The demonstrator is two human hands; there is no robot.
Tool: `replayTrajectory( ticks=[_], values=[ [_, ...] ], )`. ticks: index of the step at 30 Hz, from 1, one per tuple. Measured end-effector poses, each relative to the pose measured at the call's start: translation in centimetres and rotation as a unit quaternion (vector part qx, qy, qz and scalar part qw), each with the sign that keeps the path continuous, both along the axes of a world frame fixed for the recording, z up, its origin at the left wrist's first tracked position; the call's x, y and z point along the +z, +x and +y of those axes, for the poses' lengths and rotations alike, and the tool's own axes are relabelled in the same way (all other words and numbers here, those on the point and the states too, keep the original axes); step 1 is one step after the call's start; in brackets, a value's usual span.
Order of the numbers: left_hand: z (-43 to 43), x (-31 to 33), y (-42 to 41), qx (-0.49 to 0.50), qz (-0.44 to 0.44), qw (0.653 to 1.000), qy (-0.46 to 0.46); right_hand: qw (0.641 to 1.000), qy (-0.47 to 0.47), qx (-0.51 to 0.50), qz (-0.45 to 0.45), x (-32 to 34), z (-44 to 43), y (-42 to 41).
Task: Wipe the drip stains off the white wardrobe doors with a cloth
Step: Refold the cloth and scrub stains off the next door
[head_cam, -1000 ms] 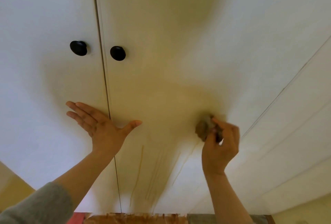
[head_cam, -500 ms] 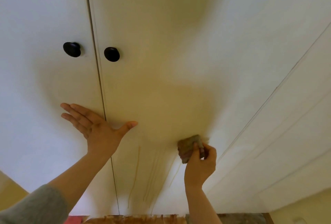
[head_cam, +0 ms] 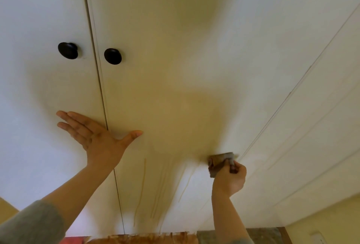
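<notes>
- White wardrobe doors [head_cam: 175, 64] fill nearly the whole view, seen from low down and close up, with a yellowish cast across the middle. A dark seam [head_cam: 101, 95] divides the left door [head_cam: 35, 80] from the right door [head_cam: 194, 29].
- To the right, past another thin seam, a further white panel [head_cam: 321, 111] runs off toward the corner.
- Yellow wall [head_cam: 323, 224] shows at the bottom right, and a strip of brown and grey floor [head_cam: 148, 239] lies along the lower edge.
- A grey sleeve [head_cam: 33, 224] covers the left forearm at the bottom left.
- Drip stains [head_cam: 143, 183] run down the lower part of the right door as several thin tan streaks, side by side, reaching toward the bottom edge.
- The left hand [head_cam: 97, 138] lies flat against the doors across the seam, fingers straight and together on the left door, thumb spread out onto the right door, above the leftmost streak.
- The right hand [head_cam: 229, 179] has its fingers curled round the cloth, pinching it from below.
- The cloth [head_cam: 220, 159], a small brownish-grey folded pad, is pressed against the right door close to its right-hand seam, just to the right of the tops of the streaks.
- Two round black knobs, one on the left door [head_cam: 67, 50] and one on the right door [head_cam: 112, 56], sit either side of the seam, well above both hands.
</notes>
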State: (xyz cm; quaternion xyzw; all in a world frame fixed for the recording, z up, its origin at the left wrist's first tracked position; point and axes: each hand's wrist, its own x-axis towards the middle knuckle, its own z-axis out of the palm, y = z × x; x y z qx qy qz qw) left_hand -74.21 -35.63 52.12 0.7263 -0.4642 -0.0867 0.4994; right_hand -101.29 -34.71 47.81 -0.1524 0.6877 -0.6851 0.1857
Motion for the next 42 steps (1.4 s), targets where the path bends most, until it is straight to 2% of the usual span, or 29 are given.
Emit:
replayTrajectory(
  ticks=[5,8,10,12,14,16,19,24,26,33,42],
  values=[
    [0.0,-0.1,0.0,-0.001,0.004,1.000,-0.014,0.981,-0.138,-0.008,0.133,4.7,-1.3,-1.7],
    [-0.1,-0.2,0.0,0.010,-0.017,1.000,-0.006,0.977,-0.170,-0.017,0.130,7.3,-2.9,-3.0],
    [-0.1,-0.3,-0.1,0.018,-0.025,1.000,-0.002,0.984,-0.143,-0.042,0.093,6.3,-3.4,-3.7],
    [-0.1,-0.2,-0.1,0.025,-0.028,0.999,-0.003,0.995,-0.068,-0.047,0.048,3.9,-3.1,-4.4],
    [0.0,-0.1,-0.2,0.033,-0.039,0.999,-0.003,0.999,0.037,-0.012,0.012,1.2,-2.1,-5.0],
    [0.0,-0.1,-0.3,0.036,-0.036,0.999,0.003,0.995,0.091,0.032,-0.009,-1.0,-0.5,-5.2],
    [0.4,0.0,-0.2,0.035,-0.038,0.999,0.001,0.995,0.079,0.055,-0.008,-2.1,1.7,-4.4],
    [2.3,-0.5,0.5,0.013,-0.054,0.998,0.010,0.987,0.051,0.149,0.034,-1.8,3.8,-3.1],
    [3.6,-1.3,0.7,-0.008,-0.049,0.998,0.031,0.981,0.048,0.180,0.054,-1.9,4.6,-2.8],
    [11.2,-7.4,-0.5,-0.026,0.064,0.988,0.139,0.959,0.074,0.269,0.047,-4.6,8.3,-1.0],
    [15.7,-10.7,0.5,-0.055,0.056,0.977,0.200,0.942,0.079,0.320,0.062,-6.1,11.5,1.2]
  ],
)
